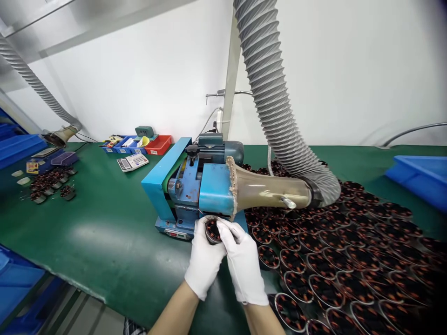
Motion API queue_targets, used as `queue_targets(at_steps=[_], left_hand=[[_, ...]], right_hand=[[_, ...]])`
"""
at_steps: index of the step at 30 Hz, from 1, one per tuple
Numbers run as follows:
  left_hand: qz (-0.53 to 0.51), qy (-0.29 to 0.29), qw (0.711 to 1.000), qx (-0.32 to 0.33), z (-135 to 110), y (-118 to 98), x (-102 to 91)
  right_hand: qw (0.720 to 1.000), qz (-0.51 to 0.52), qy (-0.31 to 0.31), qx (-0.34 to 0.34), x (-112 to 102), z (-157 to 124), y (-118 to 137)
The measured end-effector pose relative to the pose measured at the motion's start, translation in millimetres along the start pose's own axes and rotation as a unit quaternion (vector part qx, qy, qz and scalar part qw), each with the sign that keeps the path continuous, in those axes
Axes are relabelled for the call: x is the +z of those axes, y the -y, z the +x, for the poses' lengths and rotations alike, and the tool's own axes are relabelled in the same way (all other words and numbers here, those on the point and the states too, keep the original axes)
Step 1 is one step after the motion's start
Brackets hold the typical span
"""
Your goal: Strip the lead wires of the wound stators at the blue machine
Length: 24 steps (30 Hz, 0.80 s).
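Note:
In front of the blue belt grinding machine [209, 186], I hold a round motor stator [213, 231] with dark copper windings and a metal rim. My left hand [204, 256], in a white glove, wraps round it from the left and below. The gloved fingers of my right hand [242, 258] are pinched together against the stator's right edge; whether they also grip a wire there is hidden. Right above my hands, a translucent suction hood [268, 188] is fixed to the machine's blue guard.
Many similar stators [324, 260] cover the green table [104, 242] on my right. A ribbed grey hose [275, 83] drops to the hood. Farther left are a calculator [132, 162], a red bin [159, 144] and another stator pile [49, 183]. A blue crate [419, 179] stands far right.

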<state>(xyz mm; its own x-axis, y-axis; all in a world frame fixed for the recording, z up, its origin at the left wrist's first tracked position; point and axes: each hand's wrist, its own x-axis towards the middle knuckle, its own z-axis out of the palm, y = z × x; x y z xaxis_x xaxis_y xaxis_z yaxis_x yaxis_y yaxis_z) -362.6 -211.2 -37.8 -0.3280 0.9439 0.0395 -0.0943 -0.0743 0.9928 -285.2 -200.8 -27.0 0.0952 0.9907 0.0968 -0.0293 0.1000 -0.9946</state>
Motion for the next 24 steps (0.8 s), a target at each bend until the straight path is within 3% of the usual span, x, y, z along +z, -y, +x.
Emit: queue_targets(at_steps=[8,12,14,16,19,21,22,23,24], left_hand=[[-0.01,0.016,1.0,-0.011,-2.3,-5.3,-0.7],[-0.086,0.081,0.991,-0.066,-26.9,-11.7,-21.5],[-0.191,0.148,0.963,-0.117,-39.4,-14.3,-38.4],[-0.317,0.198,0.914,-0.158,-47.5,-16.5,-54.4],[-0.487,0.232,0.821,-0.19,-51.5,-17.3,-70.9],[-0.547,0.226,0.781,-0.2,-50.9,-14.1,-78.5],[-0.548,0.216,0.783,-0.202,-50.1,-11.3,-82.6],[-0.519,0.206,0.805,-0.199,-49.3,-7.8,-87.6],[-0.444,0.195,0.854,-0.188,-48.6,-3.6,-93.8]], right_hand=[[1.0,0.024,-0.004,0.005,0.5,-4.6,-3.6],[0.999,-0.03,0.019,-0.034,-7.4,-33.1,1.4],[0.996,-0.04,0.033,-0.073,-13.8,-49.2,1.5],[0.996,-0.028,0.045,-0.076,-20.3,-59.0,-0.9],[0.996,-0.008,0.085,0.004,-27.4,-58.5,-10.1],[0.992,-0.007,0.11,0.07,-28.9,-52.5,-18.5],[0.988,-0.013,0.118,0.097,-28.5,-49.9,-22.4],[0.985,-0.024,0.124,0.119,-27.6,-48.4,-25.8],[0.981,-0.04,0.134,0.133,-26.2,-48.4,-28.5]])
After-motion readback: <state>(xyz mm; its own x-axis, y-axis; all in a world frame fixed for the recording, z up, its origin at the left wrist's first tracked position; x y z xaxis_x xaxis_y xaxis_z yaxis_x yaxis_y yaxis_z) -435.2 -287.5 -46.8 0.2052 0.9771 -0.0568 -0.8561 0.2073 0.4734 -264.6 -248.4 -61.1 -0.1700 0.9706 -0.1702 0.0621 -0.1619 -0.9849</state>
